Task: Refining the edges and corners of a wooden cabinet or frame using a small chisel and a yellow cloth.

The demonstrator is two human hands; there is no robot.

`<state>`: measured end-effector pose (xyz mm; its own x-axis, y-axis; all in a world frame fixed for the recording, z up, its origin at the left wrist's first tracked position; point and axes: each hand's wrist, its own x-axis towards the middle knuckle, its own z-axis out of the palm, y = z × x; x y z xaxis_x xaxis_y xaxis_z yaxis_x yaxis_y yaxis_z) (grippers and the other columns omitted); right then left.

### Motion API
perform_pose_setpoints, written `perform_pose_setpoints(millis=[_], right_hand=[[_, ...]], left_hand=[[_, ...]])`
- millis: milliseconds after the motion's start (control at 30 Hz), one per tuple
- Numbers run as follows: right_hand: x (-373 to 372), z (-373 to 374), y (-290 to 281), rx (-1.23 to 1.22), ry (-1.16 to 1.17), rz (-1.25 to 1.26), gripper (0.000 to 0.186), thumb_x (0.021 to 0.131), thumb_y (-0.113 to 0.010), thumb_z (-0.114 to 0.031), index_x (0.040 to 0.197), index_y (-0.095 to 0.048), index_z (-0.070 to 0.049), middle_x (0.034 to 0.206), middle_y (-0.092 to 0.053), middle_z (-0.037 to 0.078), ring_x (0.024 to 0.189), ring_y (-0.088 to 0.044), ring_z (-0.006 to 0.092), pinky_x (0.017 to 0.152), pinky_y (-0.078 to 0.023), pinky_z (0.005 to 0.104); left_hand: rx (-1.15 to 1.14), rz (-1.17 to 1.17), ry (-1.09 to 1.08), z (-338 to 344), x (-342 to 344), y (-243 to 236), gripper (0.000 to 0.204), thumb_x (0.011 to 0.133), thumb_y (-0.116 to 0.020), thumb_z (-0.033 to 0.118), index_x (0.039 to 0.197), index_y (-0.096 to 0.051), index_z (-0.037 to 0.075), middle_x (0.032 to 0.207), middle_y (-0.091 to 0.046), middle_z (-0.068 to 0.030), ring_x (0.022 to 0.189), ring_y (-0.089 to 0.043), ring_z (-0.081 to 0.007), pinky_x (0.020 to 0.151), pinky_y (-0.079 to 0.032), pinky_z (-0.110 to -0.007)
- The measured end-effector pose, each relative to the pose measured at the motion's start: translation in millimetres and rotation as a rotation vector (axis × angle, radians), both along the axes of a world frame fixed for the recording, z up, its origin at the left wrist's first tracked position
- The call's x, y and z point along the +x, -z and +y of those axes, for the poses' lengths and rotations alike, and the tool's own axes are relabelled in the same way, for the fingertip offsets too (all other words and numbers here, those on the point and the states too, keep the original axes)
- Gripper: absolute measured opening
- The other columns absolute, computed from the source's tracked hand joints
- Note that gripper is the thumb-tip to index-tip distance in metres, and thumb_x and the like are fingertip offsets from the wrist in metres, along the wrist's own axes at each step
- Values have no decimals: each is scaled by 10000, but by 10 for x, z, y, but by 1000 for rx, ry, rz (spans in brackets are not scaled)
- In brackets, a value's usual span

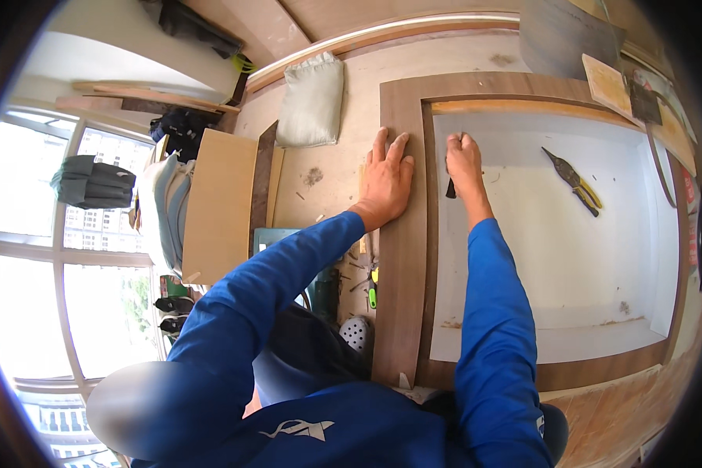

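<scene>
Head view: Right grip (465,166) clenched around dark tool (451,189), its end jutting below; left grip (385,183) released, resting on brown frame (402,265); yellow-handled snips (576,186) lie right of both grips.

Tall windows (109,312) in a pale frame (101,256) fill the left side of the picture, glaring with daylight; greenery (135,303) shows faintly through a lower pane. A white wall (125,58) spans the upper left. The pale, dusty floor (425,61) at top centre carries dark smudges (313,177). Reddish-brown, scuffed wooden boarding (612,409) covers the lower right.
</scene>
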<state>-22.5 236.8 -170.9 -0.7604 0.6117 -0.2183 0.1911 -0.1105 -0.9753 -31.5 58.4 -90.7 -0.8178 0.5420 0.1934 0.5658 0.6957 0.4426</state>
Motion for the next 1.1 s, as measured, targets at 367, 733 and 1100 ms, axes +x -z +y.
perform_pose_setpoints(millis=[367,733,1100], right_hand=[[637,90,-136,79,-30,31,325,1061,-573,-282,956,-582,25,768,-591,158,653,-607,255,637,-488,442],[729,-370,-446,755,-260,-41,385,1048,-519,-111,1424,-596,-83,1175,-723,243,1072,-691,425,888,-574,501],[742,-300,-463,701,-247,-145,359,1052,-497,-142,1388,-616,-94,1128,-743,210,1068,-701,411,883,-573,504]], left_hand=[[17,22,34,-19,-41,-1,488,1054,-507,244,1515,-481,88,1614,-310,-312,1378,-431,-527,1173,-371,-538],[-38,12,-20,-17,-15,-18,507,1059,-480,294,1531,-472,108,1635,-312,-271,1380,-453,-496,1161,-392,-534],[-35,-34,-28,5,8,-72,527,1052,-505,300,1540,-465,103,1643,-299,-282,1384,-446,-504,1174,-388,-526]])
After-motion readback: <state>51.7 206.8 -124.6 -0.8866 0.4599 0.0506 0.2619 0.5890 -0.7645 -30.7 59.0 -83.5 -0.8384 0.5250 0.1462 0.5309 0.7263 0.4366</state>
